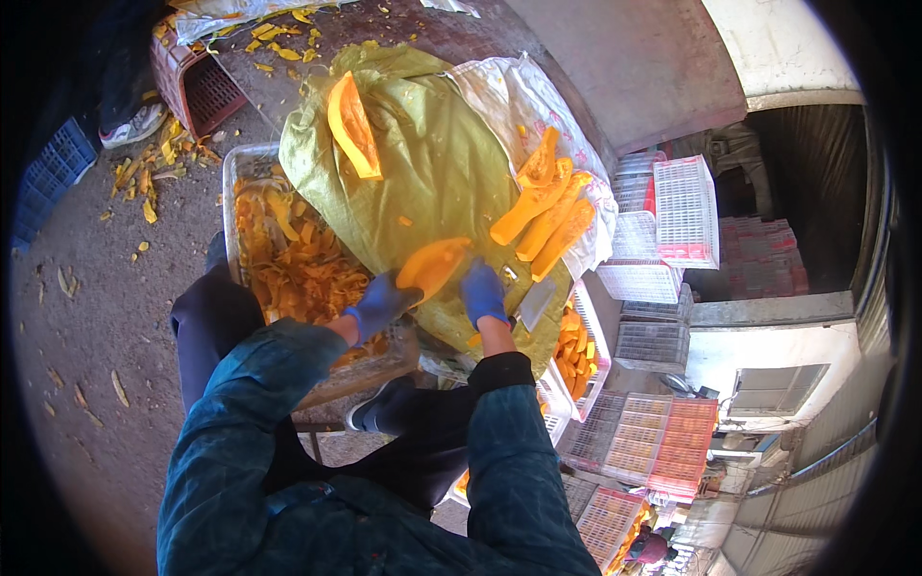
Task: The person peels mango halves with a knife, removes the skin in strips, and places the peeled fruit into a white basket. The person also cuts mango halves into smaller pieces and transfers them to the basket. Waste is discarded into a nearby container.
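Observation:
My left hand [383,305], in a blue glove, grips the lower end of a peeled orange pumpkin piece [434,268] above the green woven sack [425,155]. Close to that piece's right end is my right hand [482,288], gloved in blue, its fingers curled. A small metal object [510,273] shows beside it; whether the hand holds it I cannot tell. A cleaver [536,305] lies right of my right wrist. Several cut pumpkin pieces [545,216] lie at the sack's right side, partly over white sacking [497,90]. Another long pumpkin wedge [353,126] rests at the far left.
A crate of pumpkin peelings [302,245] stands left of the sack. Right of it, a white crate [603,356] holds cut pumpkin. Stacked plastic crates [688,209] stand farther right. At upper left are a tipped reddish crate [189,86], another person's shoe [137,126] and scattered peel [169,144].

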The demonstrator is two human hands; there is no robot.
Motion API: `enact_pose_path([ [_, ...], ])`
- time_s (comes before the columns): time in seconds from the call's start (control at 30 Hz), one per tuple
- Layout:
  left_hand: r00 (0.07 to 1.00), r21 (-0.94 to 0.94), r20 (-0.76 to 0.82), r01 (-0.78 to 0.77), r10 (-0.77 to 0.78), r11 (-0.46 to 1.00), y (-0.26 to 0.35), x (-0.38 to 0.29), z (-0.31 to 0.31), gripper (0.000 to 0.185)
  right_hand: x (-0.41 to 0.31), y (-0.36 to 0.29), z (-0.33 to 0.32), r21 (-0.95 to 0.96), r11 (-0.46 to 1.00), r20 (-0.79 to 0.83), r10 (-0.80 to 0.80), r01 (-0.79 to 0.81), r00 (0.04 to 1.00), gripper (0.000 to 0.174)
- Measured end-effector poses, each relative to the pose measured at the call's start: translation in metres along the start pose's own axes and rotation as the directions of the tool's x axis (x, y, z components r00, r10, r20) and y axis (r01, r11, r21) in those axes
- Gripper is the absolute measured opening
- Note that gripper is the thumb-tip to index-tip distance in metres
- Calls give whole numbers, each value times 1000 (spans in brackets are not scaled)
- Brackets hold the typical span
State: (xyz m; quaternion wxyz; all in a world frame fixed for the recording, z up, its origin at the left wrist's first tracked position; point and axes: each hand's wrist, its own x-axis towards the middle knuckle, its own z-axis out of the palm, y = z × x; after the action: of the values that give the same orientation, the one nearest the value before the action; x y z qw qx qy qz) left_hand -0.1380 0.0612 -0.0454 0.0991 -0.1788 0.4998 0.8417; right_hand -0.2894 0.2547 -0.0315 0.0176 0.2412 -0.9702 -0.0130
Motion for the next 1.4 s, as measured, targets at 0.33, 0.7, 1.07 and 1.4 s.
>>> enact_pose_path([
  [0.33,990,89,-73,-111,118,990,-19,2,8,43,-38,-47,-32,174,980,100,-114,96,988,26],
  [0.7,979,130,-22,-197,202,972,-44,8,-9,40,-88,-109,-60,258,966,109,-36,6,993,21],
  [1.07,992,-21,124,-35,37,999,-19,-7,-7,39,-93,-97,-33,121,993,41,-3,-2,999,18],
  [1.4,992,20,115,-46,44,999,-19,-7,-8,42,-90,-94,-24,99,995,56,6,-12,998,21],
])
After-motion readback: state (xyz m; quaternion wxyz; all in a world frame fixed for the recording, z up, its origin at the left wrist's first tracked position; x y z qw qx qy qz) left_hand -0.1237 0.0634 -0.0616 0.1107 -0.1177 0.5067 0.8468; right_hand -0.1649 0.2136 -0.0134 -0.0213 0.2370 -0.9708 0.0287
